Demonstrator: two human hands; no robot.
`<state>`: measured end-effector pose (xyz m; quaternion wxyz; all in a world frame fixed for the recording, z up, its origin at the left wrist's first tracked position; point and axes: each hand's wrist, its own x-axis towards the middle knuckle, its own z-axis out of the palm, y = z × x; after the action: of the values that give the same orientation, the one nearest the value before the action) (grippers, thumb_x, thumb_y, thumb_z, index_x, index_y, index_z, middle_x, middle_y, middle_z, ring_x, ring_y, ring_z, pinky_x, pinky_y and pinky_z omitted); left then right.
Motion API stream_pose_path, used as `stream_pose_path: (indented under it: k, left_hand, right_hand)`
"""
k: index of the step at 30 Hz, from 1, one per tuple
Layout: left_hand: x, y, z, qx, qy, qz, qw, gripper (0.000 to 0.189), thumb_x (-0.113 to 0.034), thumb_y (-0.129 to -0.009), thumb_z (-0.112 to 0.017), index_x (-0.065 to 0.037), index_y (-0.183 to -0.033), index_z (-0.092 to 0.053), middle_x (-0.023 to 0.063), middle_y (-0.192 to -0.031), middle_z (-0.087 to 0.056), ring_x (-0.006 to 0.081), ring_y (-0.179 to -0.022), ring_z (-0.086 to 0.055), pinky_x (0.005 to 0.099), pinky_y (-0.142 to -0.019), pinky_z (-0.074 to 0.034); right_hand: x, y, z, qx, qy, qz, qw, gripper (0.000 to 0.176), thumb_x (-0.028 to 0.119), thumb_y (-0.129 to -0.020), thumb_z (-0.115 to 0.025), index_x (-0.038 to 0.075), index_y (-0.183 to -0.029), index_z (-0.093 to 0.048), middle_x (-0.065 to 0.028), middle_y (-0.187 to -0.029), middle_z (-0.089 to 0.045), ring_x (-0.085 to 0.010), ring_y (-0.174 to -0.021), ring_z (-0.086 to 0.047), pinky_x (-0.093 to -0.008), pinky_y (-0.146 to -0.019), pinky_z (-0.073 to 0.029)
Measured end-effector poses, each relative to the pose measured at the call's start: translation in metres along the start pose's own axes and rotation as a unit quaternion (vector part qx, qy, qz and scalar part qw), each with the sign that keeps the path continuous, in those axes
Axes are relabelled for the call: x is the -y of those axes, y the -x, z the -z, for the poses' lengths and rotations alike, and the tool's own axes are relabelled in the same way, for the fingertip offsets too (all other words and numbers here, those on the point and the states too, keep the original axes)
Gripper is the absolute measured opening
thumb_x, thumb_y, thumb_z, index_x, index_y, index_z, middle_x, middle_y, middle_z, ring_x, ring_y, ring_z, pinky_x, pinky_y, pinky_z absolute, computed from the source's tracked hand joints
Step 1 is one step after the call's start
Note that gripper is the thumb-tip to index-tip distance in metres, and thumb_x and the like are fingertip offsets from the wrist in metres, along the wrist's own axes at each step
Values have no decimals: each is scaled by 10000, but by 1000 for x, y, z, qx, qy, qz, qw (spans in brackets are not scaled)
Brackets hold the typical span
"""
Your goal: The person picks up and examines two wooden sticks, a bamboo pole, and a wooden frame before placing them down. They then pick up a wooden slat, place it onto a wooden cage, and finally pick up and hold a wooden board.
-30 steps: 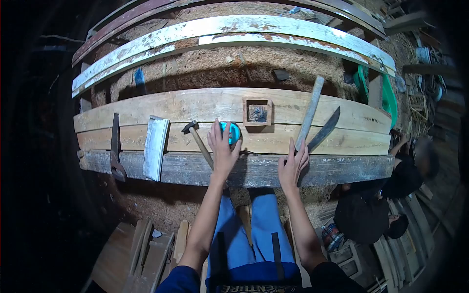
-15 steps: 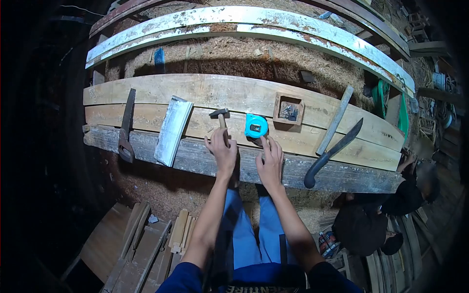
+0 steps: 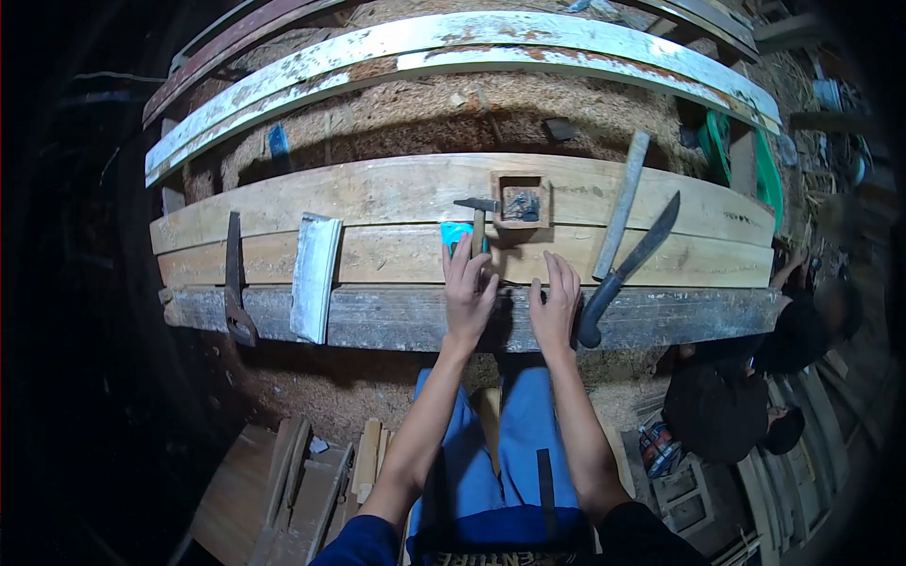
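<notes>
My left hand [image 3: 469,297] is over the front part of the bench, its fingers around the handle of a hammer [image 3: 478,226]. The hammer's dark head points away from me, close to the left wall of a small wooden box [image 3: 522,224] with small metal pieces inside. Beneath the handle and my fingers, a turquoise tape measure [image 3: 452,232] is partly covered. To the right, my right hand [image 3: 557,307] is apart from the tools, holding nothing visible, fingers extended and thumb apart. The nearest tool to it is a dark machete [image 3: 634,259].
On the plank bench [image 3: 396,255] lie a handsaw [image 3: 234,274], a pale metal-looking piece [image 3: 315,278] and a grey wooden strip [image 3: 623,203]. Behind stands a white, peeling beam [image 3: 453,33]. A person in dark clothing [image 3: 717,410] is at the lower right.
My left hand and the hammer have moved right, across the tape measure towards the box. My right hand has left the tape measure and shifted right. The view has shifted slightly.
</notes>
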<state>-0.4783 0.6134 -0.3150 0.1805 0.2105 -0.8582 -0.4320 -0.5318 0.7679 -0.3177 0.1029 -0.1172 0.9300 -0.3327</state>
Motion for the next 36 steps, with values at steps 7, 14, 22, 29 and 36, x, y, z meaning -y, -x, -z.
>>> stream_pose_path:
  k: [7,14,22,29,36]
  left_hand:
    - [-10,-32,-65,55,-91,-76,991,320,28,-810,-726,-59,-1106,-639,181,-1501,-511,394,-1491,-377,621,-1249,-161]
    - [-11,-30,-77,63,-115,-47,990,439,40,-853,-692,-59,-1273,-611,209,-1565,-428,408,-1506,-338,579,-1254,-193]
    - [-17,-22,-49,104,-119,-72,985,467,-7,-842,-718,-73,-1293,-614,210,-1607,-390,389,-1531,-307,586,-1251,-180]
    - [-14,0,-23,61,-112,-24,992,436,-32,-867,-680,-66,-1295,-607,211,-1589,-416,394,-1518,-324,583,-1255,-171]
    - [16,30,34,32,-129,33,991,443,-37,-878,-669,-79,-1314,-600,210,-1595,-408,407,-1513,-332,612,-1243,-173]
  right_hand:
    - [-40,-26,39,-76,91,-54,992,529,114,-938,-636,67,-1453,-527,-179,-1411,-536,-356,-1357,-438,-515,-1145,-334]
    - [-61,-42,46,-79,188,-63,977,592,134,-918,-659,28,-1475,-490,-176,-1384,-532,-354,-1340,-421,-599,-1171,-240]
    - [-60,-46,49,-98,140,-57,984,666,140,-865,-666,64,-1497,-472,-164,-1210,-537,-360,-1245,-447,-606,-1151,-248]
    - [-23,-8,45,-100,50,-38,993,635,131,-891,-578,56,-1509,-453,-193,-1203,-522,-376,-1184,-459,-544,-1050,-322]
    - [56,26,16,-19,-5,28,999,655,167,-873,-595,53,-1505,-468,-204,-1281,-512,-386,-1233,-449,-564,-1073,-306]
